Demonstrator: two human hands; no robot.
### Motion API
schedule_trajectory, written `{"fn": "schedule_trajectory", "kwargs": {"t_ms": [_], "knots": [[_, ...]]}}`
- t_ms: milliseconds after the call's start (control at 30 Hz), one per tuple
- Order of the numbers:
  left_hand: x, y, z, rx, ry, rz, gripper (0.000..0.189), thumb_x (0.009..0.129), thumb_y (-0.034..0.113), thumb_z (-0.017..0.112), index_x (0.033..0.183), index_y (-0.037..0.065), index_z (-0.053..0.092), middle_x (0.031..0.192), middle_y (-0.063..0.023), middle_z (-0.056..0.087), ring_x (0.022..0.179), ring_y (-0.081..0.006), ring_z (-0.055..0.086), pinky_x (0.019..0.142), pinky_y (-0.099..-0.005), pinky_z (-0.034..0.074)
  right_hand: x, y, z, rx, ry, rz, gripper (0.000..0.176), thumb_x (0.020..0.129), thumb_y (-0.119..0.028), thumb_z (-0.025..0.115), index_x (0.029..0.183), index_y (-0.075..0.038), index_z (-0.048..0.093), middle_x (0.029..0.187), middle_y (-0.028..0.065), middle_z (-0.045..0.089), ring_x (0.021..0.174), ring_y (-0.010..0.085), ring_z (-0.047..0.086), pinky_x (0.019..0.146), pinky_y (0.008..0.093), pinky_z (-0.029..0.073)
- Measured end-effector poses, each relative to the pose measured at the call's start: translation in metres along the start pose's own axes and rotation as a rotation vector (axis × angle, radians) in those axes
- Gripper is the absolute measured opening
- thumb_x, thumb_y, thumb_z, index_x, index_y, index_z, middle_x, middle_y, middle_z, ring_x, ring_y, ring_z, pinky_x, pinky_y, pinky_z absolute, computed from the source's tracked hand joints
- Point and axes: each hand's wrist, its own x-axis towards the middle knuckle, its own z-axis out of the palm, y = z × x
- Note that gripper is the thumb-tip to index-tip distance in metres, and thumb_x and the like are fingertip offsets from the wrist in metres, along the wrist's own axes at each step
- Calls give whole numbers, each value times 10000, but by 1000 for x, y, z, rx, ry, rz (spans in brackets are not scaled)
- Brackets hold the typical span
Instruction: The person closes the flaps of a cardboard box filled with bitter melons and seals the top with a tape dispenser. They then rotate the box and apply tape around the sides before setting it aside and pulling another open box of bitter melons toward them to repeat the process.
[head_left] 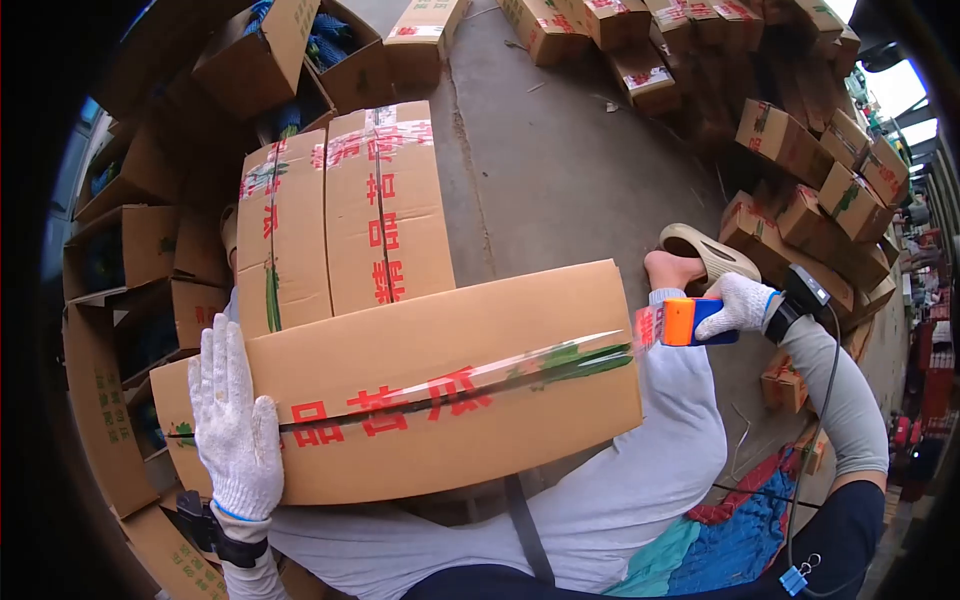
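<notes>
A long cardboard carton with red characters and a green vegetable print lies across my lap, a dark seam running along its top. My left hand, in a white knit glove, presses flat on the carton's left end with the fingers stretched out. Beyond the carton's right end, my gloved right hand is closed round an orange and blue tape dispenser. Clear tape with red print shows between the dispenser and the carton's right edge. A shiny strip lies along part of the seam.
Two taped cartons lie just ahead of the lap carton. Open cartons with blue contents stand at the left. Stacked cartons fill the right side. A blue and red cloth lies low at the right.
</notes>
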Motion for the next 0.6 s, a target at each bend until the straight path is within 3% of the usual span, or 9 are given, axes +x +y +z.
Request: {"fn": "schedule_trajectory", "kwargs": {"t_ms": [67,200,333,400,533,600], "knots": [[3,6,0,-21,-19,-49,611,1041,299,360,1561,-18,310,1639,-189,285,1535,-331,231,1250,-436,130,48,-11,33,44,-110,-93,572,731,-565,856,841,-13,754,686,74,698,636,175,686,597,313,544],[-2,-6,14,-41,7,-46,680,1071,448,291,1569,-14,292,1645,-173,276,1538,-312,217,1251,-418,132,83,-50,55,161,-127,-243,655,702,-659,809,791,-13,744,662,82,682,616,208,679,582,330,527],[12,25,7,-4,12,41,687,1070,452,273,1574,-14,272,1644,-182,272,1537,-322,215,1255,-451,110,63,-91,14,-147,-221,-88,729,745,-735,719,764,-7,751,639,118,686,608,247,692,578,391,550],[19,35,5,86,-35,86,671,1056,414,283,1571,-17,273,1635,-197,280,1531,-347,222,1255,-484,87,59,-119,-2,-231,-277,-29,687,760,-724,706,790,-40,763,686,109,709,635,217,709,583,387,563],[30,82,-10,98,-84,274,706,899,285,548,1494,-58,387,1582,-245,346,1489,-423,285,1230,-582,124,36,-170,-32,-476,-465,31,535,811,-671,689,920,-154,773,765,-4,718,663,147,687,598,307,538],[24,93,-10,54,-23,309,676,882,255,620,1454,-60,444,1557,-247,385,1462,-430,331,1206,-599,193,29,-178,-32,-429,-434,46,505,826,-660,676,942,-177,767,794,-12,715,675,134,675,612,286,522]]}}
